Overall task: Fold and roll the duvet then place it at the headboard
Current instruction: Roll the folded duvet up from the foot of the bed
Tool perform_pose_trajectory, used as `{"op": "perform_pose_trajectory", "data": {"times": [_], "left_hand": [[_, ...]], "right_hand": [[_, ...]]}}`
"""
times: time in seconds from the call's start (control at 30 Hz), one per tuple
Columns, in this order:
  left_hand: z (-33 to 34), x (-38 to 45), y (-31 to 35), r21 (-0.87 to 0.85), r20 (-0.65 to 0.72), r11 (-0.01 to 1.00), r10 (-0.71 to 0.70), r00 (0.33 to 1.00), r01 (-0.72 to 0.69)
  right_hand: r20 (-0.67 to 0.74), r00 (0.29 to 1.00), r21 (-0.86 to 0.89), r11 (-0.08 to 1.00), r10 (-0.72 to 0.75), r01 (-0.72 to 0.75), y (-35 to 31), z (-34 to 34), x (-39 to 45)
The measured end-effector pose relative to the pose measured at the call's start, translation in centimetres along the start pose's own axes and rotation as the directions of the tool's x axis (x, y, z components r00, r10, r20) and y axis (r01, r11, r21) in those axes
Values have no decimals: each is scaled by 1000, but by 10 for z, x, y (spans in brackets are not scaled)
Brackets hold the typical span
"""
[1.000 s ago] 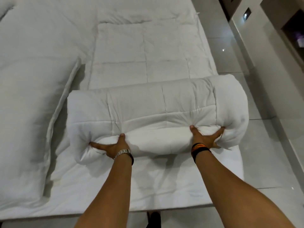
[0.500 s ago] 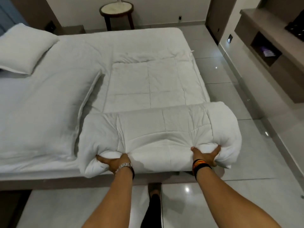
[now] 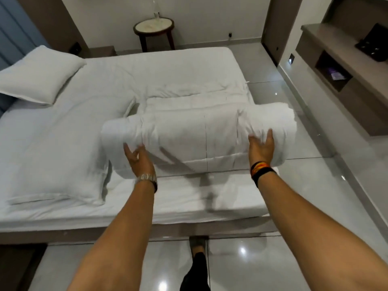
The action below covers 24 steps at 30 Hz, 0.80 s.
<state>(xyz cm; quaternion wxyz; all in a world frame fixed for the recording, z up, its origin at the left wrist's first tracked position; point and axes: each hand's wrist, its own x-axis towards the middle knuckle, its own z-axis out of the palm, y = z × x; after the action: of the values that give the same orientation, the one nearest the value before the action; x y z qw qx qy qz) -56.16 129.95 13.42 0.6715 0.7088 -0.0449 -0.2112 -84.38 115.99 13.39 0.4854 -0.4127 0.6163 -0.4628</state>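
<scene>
The white quilted duvet [image 3: 195, 137] lies as a thick roll across the right half of the bed, with its unrolled part [image 3: 189, 99] stretching on behind it. My left hand [image 3: 137, 159] rests flat against the roll's near left side, fingers spread. My right hand [image 3: 261, 147] presses on the roll's near right side, fingers apart and pointing up. Neither hand clasps the fabric. The headboard [image 3: 12, 34] is at the far left, behind a white pillow [image 3: 35, 74].
A second pillow or folded cover [image 3: 56, 160] lies on the bed's left part. A round side table [image 3: 154, 28] stands beyond the bed. A built-in shelf unit [image 3: 344, 72] runs along the right wall. Glossy tiled floor [image 3: 294, 185] lies right of the bed.
The roll has turned further away from me along the bed, taking up more of the flat duvet. Both hands let go of the lower edge and now lie open against the roll.
</scene>
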Motion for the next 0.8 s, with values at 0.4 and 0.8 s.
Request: {"op": "perform_pose_trajectory", "data": {"times": [0.4,0.8], "left_hand": [[154,171,-117,39,-325,867,-458,827,496],[189,223,-157,77,-370,903,-368,853,423]], "right_hand": [[-224,898,-123,903,380,-412,114,140,181],[-442,857,-89,937,266,-337,145,194,237]]}}
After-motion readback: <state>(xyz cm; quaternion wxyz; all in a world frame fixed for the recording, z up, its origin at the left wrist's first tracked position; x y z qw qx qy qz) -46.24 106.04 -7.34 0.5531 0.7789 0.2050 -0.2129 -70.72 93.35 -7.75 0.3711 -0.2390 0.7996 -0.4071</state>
